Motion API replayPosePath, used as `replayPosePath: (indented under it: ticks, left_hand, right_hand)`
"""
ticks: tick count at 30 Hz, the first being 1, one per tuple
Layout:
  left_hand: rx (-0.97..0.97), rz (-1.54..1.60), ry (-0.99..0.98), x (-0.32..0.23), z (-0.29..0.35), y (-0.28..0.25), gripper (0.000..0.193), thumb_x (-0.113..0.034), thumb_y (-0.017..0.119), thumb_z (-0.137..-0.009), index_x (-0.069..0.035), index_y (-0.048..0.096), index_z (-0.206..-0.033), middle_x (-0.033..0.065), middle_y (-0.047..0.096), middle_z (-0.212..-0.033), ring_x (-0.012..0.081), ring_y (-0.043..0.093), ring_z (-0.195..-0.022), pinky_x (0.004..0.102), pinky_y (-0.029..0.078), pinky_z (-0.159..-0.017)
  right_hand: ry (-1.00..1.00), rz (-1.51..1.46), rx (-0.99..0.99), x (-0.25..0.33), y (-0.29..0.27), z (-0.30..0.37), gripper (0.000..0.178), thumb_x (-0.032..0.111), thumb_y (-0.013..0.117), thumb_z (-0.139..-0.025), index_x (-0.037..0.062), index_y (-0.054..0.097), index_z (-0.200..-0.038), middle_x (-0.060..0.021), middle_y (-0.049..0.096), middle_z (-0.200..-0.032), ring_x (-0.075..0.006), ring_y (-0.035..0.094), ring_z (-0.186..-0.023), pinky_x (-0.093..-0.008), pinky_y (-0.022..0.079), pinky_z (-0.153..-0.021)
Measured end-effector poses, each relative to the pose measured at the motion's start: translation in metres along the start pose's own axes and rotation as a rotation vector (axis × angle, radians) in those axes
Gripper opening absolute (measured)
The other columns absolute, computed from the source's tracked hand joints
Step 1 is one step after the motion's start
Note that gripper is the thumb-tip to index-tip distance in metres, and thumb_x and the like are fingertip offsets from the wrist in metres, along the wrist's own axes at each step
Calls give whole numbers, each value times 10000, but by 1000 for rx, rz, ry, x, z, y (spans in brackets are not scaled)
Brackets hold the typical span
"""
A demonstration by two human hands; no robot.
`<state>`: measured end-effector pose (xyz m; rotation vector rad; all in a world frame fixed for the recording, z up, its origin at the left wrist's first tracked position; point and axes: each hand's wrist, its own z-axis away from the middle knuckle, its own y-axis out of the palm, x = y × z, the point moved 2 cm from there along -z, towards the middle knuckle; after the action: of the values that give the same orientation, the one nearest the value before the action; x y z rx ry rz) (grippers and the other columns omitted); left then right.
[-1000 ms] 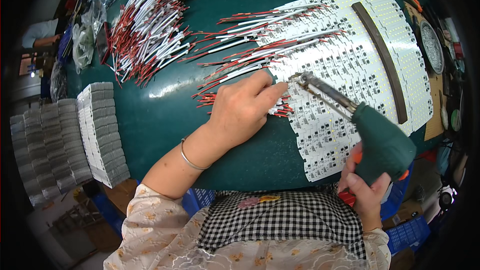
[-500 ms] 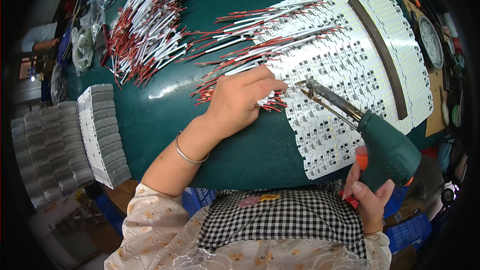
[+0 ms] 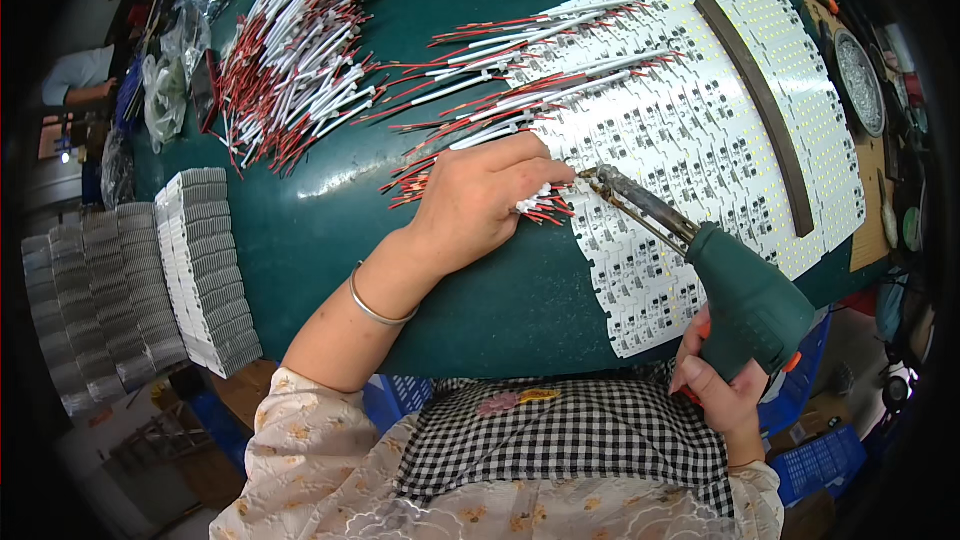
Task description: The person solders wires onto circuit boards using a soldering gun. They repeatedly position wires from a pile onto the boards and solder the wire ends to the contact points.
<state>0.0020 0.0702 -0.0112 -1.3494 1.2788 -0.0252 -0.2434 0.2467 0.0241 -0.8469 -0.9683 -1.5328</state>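
My left hand point(image 3: 475, 190) is closed around a bunch of short red-and-white wires point(image 3: 545, 206), whose ends stick out below the fingers. It rests at the left edge of a sheet of white circuit boards point(image 3: 690, 140) dotted with small black parts. In my right hand point(image 3: 722, 395) is a green soldering gun point(image 3: 755, 295) with orange parts, gripped by its handle. Its tip lies close beside my left fingertips, over the sheet's left edge; whether it touches a board or wire I cannot tell. More wires point(image 3: 590, 75) lie in rows across the sheet's upper left.
A dark bar point(image 3: 765, 120) lies across the boards. At the back left is a big heap of wires point(image 3: 300, 60). Stacked boards point(image 3: 205, 270) stand at the left edge. A round metal tin point(image 3: 860, 85) sits far right, and blue crates point(image 3: 815, 465) are below the table.
My right hand has brought the soldering gun left and slightly down, its tip now next to my left fingertips. My left hand has stayed almost still.
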Motion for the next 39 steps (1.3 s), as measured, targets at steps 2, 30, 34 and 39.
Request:
replayPosePath:
  ticks: [2, 30, 34, 39]
  left_hand:
    - [3, -16, -3, 0, 0, 1, 524, 163, 536, -501, -45, 676, -961, 95, 619, -824, 262, 633, -753, 321, 507, -616]
    - [-456, 230, -310, -9, -1, -10, 274, 165, 555, -728, -1, 654, -922, 102, 691, -848, 140, 634, -708, 264, 523, -638]
    - [-267, -79, 10, -15, -14, -12, 387, 183, 571, -626, -26, 674, -935, 94, 661, -830, 194, 621, -659, 295, 517, -598]
    - [-137, -245, -33, -23, -23, -6, 494, 153, 581, -525, -61, 692, -956, 56, 570, -748, 226, 599, -678, 327, 486, -560]
  right_hand:
    - [-43, 114, 36, -1, 0, 1, 442, 16, 635, -802, -59, 422, -1181, -103, 489, -827, -164, 546, -595, -283, 491, -484]
    - [-279, -134, -200, 49, -13, -9, 741, 161, 726, -738, -158, 305, -1257, -90, 502, -717, -132, 510, -472, -254, 466, -372]
    - [-208, -130, -213, 45, -5, -12, 737, 180, 735, -717, -157, 336, -1237, -86, 496, -698, -133, 500, -462, -253, 460, -374]
    - [-171, -115, -241, 37, -4, -14, 717, 172, 730, -688, -160, 385, -1223, -95, 503, -695, -132, 491, -462, -249, 457, -384]
